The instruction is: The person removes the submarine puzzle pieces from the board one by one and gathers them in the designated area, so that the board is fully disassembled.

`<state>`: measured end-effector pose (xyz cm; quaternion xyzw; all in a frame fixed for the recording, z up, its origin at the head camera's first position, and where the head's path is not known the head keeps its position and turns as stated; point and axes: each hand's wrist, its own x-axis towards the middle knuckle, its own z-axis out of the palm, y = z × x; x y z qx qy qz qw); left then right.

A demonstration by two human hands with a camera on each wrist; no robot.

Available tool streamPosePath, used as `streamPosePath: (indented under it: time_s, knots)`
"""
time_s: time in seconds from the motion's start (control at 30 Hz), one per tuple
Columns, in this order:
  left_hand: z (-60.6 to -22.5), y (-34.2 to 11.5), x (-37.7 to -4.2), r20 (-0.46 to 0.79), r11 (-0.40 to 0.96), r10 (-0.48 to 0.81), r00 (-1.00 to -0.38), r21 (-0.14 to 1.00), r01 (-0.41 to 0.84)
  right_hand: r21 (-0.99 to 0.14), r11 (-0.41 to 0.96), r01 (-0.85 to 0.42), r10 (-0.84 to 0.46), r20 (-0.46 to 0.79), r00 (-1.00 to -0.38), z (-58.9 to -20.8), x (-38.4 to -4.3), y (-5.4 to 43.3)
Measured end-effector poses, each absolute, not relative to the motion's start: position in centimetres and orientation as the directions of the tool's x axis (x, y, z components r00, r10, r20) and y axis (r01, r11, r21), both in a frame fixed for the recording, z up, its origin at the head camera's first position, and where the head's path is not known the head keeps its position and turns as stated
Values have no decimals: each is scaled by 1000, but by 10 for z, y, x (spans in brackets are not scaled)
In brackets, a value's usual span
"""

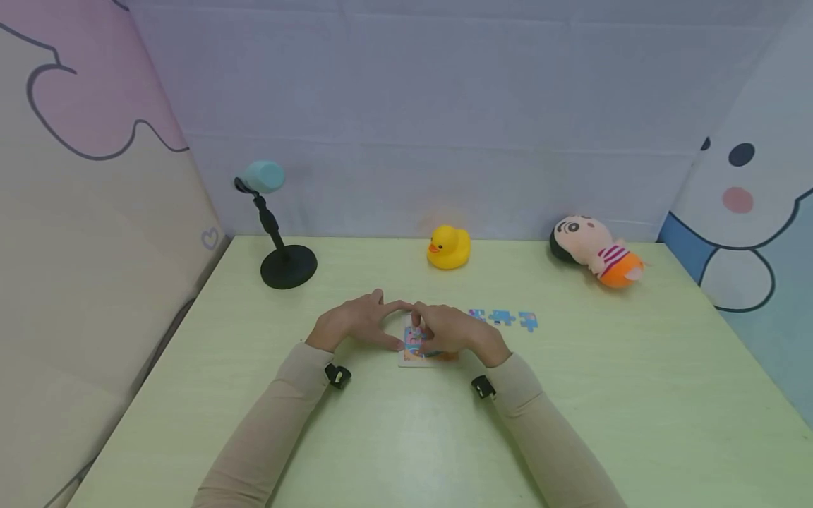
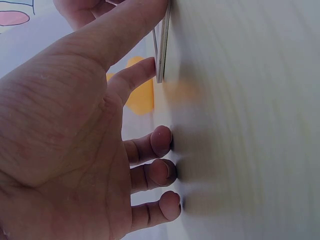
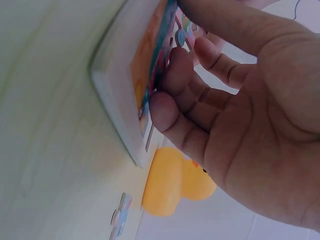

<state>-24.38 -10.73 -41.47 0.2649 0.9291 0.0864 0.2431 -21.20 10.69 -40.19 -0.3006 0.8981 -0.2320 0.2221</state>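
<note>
A small flat jigsaw board point(image 1: 413, 364) with a colourful picture and a pale border lies on the table between the hands. My left hand point(image 1: 365, 321) is spread at its left side, thumb and index finger touching the board's edge. In the left wrist view the other fingertips point(image 2: 161, 140) rest on the table. Over the board, my right hand point(image 1: 454, 328) pinches a small jigsaw piece point(image 3: 180, 37) between thumb and index finger, partly hidden by the fingers. Its remaining fingers lie against the board's picture. Several loose jigsaw pieces point(image 1: 502, 317) lie in a row to the right.
A yellow rubber duck point(image 1: 449, 247) sits behind the board. At the back left stands a black stand point(image 1: 288, 267) with a light blue head. A soft doll point(image 1: 597, 250) in orange shorts lies at the back right. Printed cloths hang around the table point(image 1: 406, 444).
</note>
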Motion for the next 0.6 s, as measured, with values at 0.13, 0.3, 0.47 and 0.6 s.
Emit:
streamPosePath:
  time_s: [0.13, 0.3, 0.47, 0.6]
  knots:
    - [-415, -107, -245, -406, 842, 539, -738, 279, 462, -530, 713, -458, -647, -246, -722, -403, -214, 106]
    - [-415, -106, -244, -415, 849, 528, -741, 278, 450, -535, 698, -476, -656, -212, -724, -407, -216, 107]
    - [-414, -106, -245, -420, 852, 523, -742, 275, 445, -537, 676, -505, -676, -180, -714, -408, -218, 108]
    - [-415, -106, -245, -419, 851, 526, -740, 281, 444, -547, 668, -505, -682, -180, -709, -407, -219, 109]
